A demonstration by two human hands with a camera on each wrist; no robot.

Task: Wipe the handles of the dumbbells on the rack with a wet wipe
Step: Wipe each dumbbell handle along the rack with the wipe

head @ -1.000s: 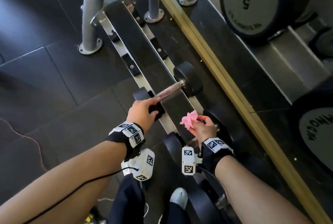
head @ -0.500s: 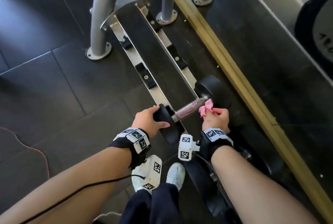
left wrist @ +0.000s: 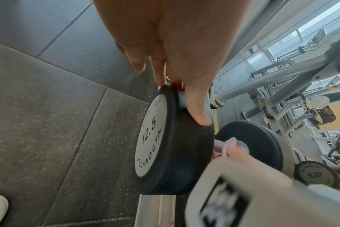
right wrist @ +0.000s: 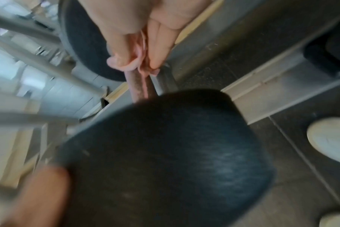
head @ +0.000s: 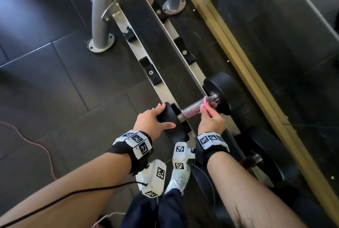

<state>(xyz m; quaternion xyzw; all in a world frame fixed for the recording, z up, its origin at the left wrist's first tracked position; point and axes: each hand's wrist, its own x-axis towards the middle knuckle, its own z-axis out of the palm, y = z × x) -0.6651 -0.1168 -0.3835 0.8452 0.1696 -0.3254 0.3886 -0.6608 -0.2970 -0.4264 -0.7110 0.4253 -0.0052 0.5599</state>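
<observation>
Here, my left hand grips the near black rubber head of the 12.5 dumbbell resting across the steel rack rails. My right hand pinches the crumpled pink wet wipe against its knurled chrome handle, by the far head.

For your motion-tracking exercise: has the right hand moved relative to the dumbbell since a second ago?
Yes. The right hand with the pink wipe went from the nearer dumbbell to this dumbbell's handle, by its far head.
</observation>
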